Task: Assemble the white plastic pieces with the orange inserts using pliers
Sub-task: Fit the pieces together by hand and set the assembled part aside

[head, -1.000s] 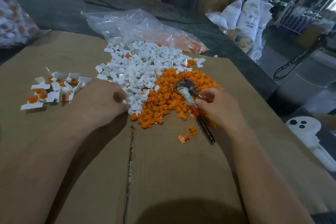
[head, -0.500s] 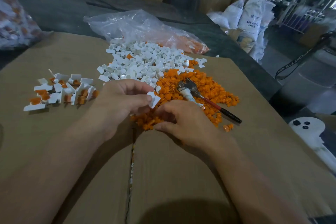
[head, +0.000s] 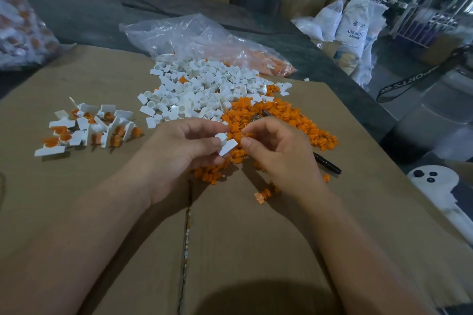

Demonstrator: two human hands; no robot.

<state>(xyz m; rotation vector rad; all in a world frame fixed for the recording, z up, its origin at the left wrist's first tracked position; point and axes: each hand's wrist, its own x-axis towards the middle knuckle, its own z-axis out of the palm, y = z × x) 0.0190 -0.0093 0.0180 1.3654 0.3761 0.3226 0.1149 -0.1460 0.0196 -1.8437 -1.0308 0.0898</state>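
Observation:
My left hand (head: 184, 151) pinches a white plastic piece (head: 226, 144) just above the cardboard. My right hand (head: 279, 153) is raised beside it, pinching a small orange insert (head: 247, 135) at its fingertips close to the white piece. A pile of loose white pieces (head: 204, 89) lies behind the hands, and a pile of orange inserts (head: 294, 125) lies under and behind my right hand. The pliers lie on the orange pile, mostly hidden by my right hand; the black handle tip (head: 327, 162) and a bit of the metal head (head: 258, 116) show.
Several assembled white-and-orange pieces (head: 87, 130) lie at the left on the cardboard sheet (head: 256, 238). A clear plastic bag (head: 199, 38) with orange parts lies behind the piles. Another bag of parts (head: 18, 30) is at far left. A white object (head: 435, 186) sits at the right edge.
My right hand let go of the pliers, took an orange insert from the pile and rose toward my left hand. My left hand picked a white piece and lifted it.

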